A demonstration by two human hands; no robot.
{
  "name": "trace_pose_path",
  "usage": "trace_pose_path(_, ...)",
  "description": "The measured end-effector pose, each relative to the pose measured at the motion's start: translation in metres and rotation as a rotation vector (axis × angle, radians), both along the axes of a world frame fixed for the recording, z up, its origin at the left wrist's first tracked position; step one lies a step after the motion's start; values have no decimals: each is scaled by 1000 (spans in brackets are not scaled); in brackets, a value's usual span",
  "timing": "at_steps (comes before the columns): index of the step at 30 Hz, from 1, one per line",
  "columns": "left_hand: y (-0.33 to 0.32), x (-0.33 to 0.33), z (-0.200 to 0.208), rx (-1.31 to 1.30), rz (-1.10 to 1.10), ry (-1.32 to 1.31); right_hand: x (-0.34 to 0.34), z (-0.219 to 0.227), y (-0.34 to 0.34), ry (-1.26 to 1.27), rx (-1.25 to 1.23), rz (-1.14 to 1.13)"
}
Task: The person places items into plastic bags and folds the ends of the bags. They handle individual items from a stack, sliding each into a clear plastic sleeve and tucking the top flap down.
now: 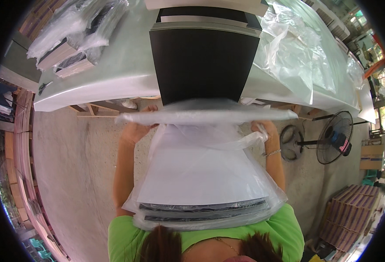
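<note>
A clear plastic bag [249, 150] wraps a stack of flat white panels [201, 170], with dark edges showing at the end by my body. The bag's far end is bunched into a thick, blurred fold across the front of the table. My left hand [136, 130] is closed on the left part of this fold, its fingers partly hidden by the plastic. On the right, my right hand [265, 128] grips the loose film, most of its fingers covered. Just beyond the fold, a large black panel [203, 61] lies on a stack reaching the table edge.
The pale covered table [127, 65] holds plastic-wrapped panels [76, 54] at left, scissors [44, 87] near its left edge and loose plastic film [293, 56] at right. A standing fan [334, 137] is to my right, with a striped bundle [349, 214] behind it.
</note>
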State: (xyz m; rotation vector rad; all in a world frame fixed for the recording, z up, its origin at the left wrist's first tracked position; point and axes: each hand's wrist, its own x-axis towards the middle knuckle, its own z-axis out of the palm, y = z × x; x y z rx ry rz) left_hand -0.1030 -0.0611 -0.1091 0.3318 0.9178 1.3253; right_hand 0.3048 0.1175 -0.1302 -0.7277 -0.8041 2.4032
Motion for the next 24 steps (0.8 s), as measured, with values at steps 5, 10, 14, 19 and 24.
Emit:
trace_pose_path(5,-15,35,-54,-142,198,-141,-17,-30,-47,-329,442,1)
trace_pose_path(10,3,14,-115,-106,23,678,32,-84,4,-956,640,-266)
trace_pose_path(14,19,17,-21,53,-201,1069,11,80,27,-655,590,-610)
trace_pose_path(19,68,90,121,408,-341,895,-52,185,0,-488,997,-567)
trace_pose_path(24,92,144,167,577,-256,656,-97,210,-34,-407,1205,-206)
